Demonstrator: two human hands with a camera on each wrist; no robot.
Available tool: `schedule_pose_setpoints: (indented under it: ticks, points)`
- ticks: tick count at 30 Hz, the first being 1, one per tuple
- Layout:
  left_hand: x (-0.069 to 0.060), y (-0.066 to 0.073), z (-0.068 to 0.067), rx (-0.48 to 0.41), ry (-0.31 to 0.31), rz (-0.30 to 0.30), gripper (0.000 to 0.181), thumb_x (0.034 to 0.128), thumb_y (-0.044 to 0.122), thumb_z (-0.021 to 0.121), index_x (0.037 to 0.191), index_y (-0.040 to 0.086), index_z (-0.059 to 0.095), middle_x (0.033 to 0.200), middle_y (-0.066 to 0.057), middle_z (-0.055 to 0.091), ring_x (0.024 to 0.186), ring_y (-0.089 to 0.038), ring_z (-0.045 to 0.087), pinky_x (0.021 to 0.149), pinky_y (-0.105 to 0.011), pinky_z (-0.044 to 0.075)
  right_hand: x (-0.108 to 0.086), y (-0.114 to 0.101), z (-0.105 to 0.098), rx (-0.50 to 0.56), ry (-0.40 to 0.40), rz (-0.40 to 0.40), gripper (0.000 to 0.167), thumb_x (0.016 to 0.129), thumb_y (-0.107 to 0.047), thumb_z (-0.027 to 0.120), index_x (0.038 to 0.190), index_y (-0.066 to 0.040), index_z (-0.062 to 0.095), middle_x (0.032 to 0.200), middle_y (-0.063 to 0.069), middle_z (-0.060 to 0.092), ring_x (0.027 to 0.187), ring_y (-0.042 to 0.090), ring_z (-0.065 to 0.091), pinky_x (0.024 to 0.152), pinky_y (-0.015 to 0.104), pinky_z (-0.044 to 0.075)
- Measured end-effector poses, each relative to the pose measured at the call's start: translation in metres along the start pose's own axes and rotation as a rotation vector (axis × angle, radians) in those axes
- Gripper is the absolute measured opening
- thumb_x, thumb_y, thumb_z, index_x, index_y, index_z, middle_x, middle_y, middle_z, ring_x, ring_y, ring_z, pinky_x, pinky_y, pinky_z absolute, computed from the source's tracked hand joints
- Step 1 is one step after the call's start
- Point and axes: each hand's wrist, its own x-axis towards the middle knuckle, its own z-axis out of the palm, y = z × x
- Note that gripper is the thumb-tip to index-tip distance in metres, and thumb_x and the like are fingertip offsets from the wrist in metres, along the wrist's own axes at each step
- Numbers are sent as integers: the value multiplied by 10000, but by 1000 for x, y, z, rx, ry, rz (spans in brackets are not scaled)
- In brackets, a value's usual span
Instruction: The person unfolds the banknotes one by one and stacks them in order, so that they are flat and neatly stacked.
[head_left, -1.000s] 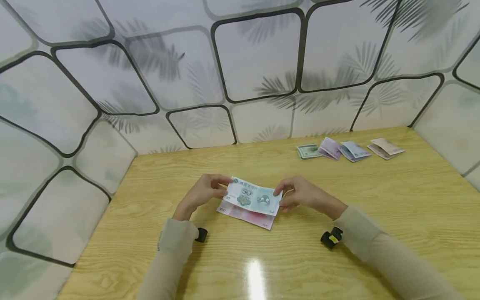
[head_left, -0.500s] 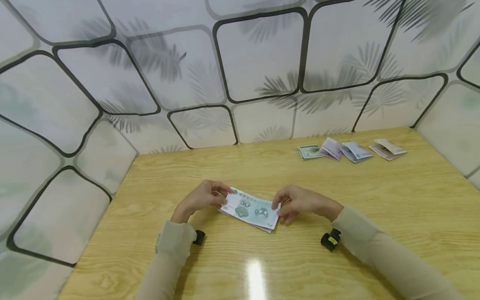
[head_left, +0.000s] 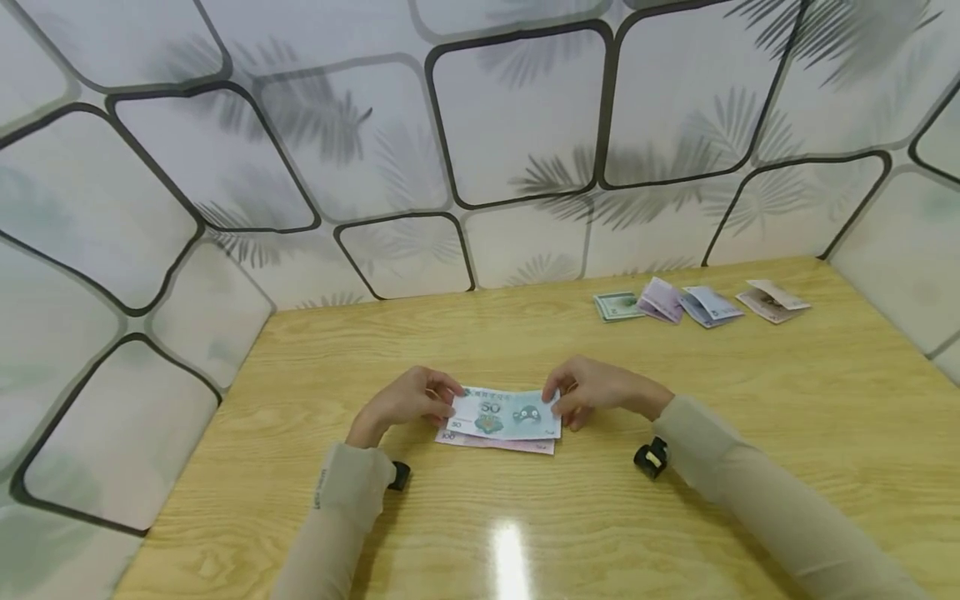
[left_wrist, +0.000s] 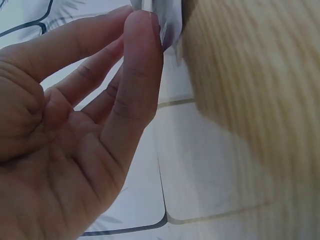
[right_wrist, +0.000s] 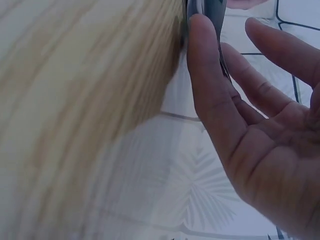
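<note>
The fingers of the left hand (head_left: 408, 396) pinch the left end of the 50 note (head_left: 504, 415), and those of the right hand (head_left: 592, 390) hold its right end. Between them, the 100 note (head_left: 495, 444) peeks out below; whether it is gripped too, I cannot tell. Squaring the 2 probably calls for light, even fingers and level edges, tapped gently against the desk (head_left: 600, 525) without bowing the paper.

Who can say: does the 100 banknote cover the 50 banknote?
No, the 50 banknote partly covers the 100 banknote.
</note>
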Motion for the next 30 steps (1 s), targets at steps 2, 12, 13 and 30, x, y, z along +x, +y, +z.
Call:
schedule_pose_setpoints:
  ticks: [2,12,13,30]
  points:
    - [-1,1,0,29,-2,4,251,928,-96,629,1175,-117,668,831,-72,616,664,-125,598,629,-238,564,-1,-1,-1,11,-22,-5,175,936,32,632,1087,121,636,806,111,667,697,175,668,648,305,622]
    - [-2,13,-6,135,77,-6,242,966,-20,600,1186,-77,683,899,-136,674,738,-181,629,674,-284,575,-12,-1,-14,-8,6,-43,252,964,-30,618,1143,147,628,819,105,673,690,164,646,649,310,619]
    - [0,15,-5,125,99,7,244,975,-11,601,1196,-84,675,932,-151,678,756,-201,644,689,-303,589,-14,-1,-17,-8,29,-44,256,967,-28,620,1149,152,622,841,112,679,708,168,648,662,319,622]
    - [43,44,30,-86,190,148,310,1020,29,592,1298,-108,598,1168,-248,648,1012,-417,663,820,-449,615,-47,15,-65,73,368,-55,357,979,-47,636,1214,201,532,986,120,661,858,214,678,819,392,615]
